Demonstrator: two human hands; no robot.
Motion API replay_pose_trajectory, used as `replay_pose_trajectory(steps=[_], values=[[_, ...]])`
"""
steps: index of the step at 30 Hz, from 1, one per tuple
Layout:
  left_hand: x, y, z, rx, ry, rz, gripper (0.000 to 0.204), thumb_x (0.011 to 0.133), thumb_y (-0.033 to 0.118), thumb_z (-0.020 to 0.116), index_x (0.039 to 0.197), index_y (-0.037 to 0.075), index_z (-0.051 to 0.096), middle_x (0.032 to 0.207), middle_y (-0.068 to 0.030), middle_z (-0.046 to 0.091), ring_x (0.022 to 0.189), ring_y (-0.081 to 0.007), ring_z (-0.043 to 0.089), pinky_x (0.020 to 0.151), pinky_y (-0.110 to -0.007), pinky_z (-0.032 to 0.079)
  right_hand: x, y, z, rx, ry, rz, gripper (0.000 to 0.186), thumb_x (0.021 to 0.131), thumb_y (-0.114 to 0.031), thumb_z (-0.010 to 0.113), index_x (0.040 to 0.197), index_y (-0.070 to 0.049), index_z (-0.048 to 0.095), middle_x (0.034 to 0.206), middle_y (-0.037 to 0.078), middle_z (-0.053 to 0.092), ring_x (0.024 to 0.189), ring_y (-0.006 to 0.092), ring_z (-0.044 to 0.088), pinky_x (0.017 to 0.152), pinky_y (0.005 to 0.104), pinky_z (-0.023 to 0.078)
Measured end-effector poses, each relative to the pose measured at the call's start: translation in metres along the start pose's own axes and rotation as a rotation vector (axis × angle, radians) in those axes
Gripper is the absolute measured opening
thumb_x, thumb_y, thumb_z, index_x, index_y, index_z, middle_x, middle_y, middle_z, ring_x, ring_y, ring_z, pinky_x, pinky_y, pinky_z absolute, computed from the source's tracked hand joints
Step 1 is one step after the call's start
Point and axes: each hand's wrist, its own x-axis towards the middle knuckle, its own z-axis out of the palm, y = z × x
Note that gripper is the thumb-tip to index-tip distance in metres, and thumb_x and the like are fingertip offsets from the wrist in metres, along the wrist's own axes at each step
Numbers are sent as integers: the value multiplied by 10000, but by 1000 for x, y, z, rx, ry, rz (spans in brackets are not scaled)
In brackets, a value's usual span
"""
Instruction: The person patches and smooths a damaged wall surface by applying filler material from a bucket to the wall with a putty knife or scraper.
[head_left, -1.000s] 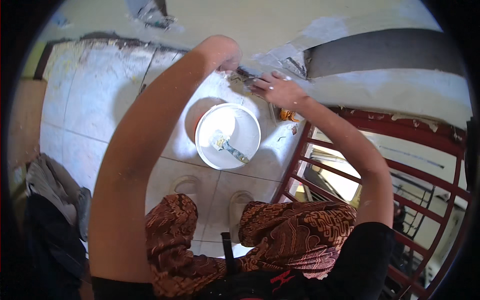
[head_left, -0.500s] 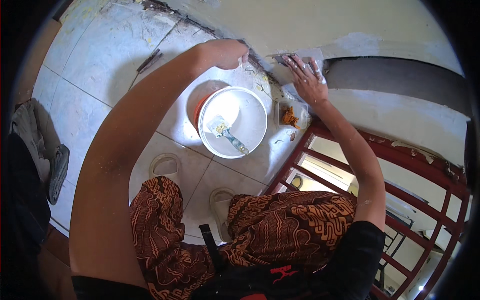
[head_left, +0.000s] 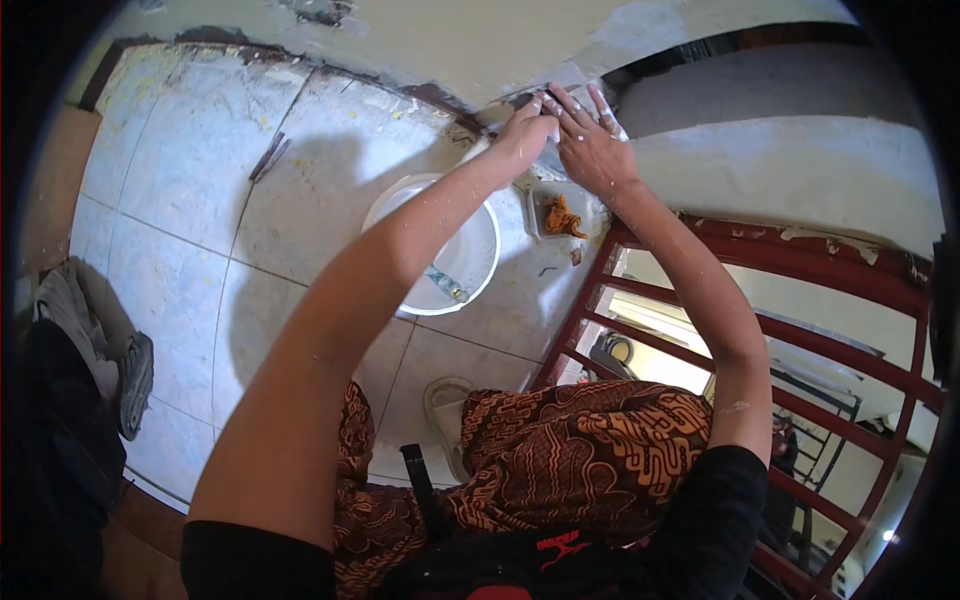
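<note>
Both my hands are together at the low corner of the wall. My right hand lies with its fingers stretched and spread, white paste smeared over them. Touching or nearly touching its fingertips is my left hand, whose fingers are curled; what they hold, if anything, is hidden. Below my left forearm stands a white bucket, partly covered by that arm. A paste-crusted flat tool leans inside it, its blue-green handle showing. Beside the bucket sits a clear plastic tub with a crumpled orange-brown thing in it.
A dark red barred frame with flaking paint stands at the right. Above it runs a grey recess in the wall. Thin dark strips lie on the tiled floor. Grey cloth and a shoe are at the left.
My left hand has moved right and up to meet my right hand, and its forearm now covers part of the bucket. The view has shifted; my right hand stays at the wall.
</note>
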Motion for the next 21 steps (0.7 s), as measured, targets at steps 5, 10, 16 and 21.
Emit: replay_pose_trajectory(steps=[5, 10, 16, 21], values=[[1, -3, 47, -533, 208, 82, 618, 950, 295, 501, 1493, 0, 462, 1364, -107, 585, 1270, -230, 527, 1141, -365, 353, -27, 34, -4, 360, 64, -112, 319, 931, -268, 641, 1166, -74, 736, 1282, 97, 679, 1320, 263, 555, 1154, 459, 414], [44, -45, 53, -789, 416, 220, 420, 1075, 409, 411, 1292, 90, 578, 1320, -76, 572, 1286, -186, 490, 1147, -359, 325, -15, 99, -64, 449, 729, 87, 253, 773, -96, 795, 1022, -108, 749, 890, 69, 714, 827, 281, 684, 744, 414, 563], [69, -35, 60, -513, 689, 195, 812, 1052, 399, 391, 1627, -102, 111, 1735, -265, 42, 1619, -332, 55, 1303, -403, 52, 2, 127, -130, 304, 904, 265, 496, 836, -10, 669, 1331, -41, 664, 1324, 203, 660, 1378, 399, 509, 1146, 485, 384], [74, -22, 73, -576, 890, 123, 695, 1121, 387, 415, 1583, -103, 245, 1647, -312, 272, 1525, -421, 300, 1249, -455, 267, 24, 128, -124, 174, 909, 121, 512, 790, 43, 667, 1293, -50, 666, 1321, 172, 639, 1284, 373, 572, 1084, 479, 444]])
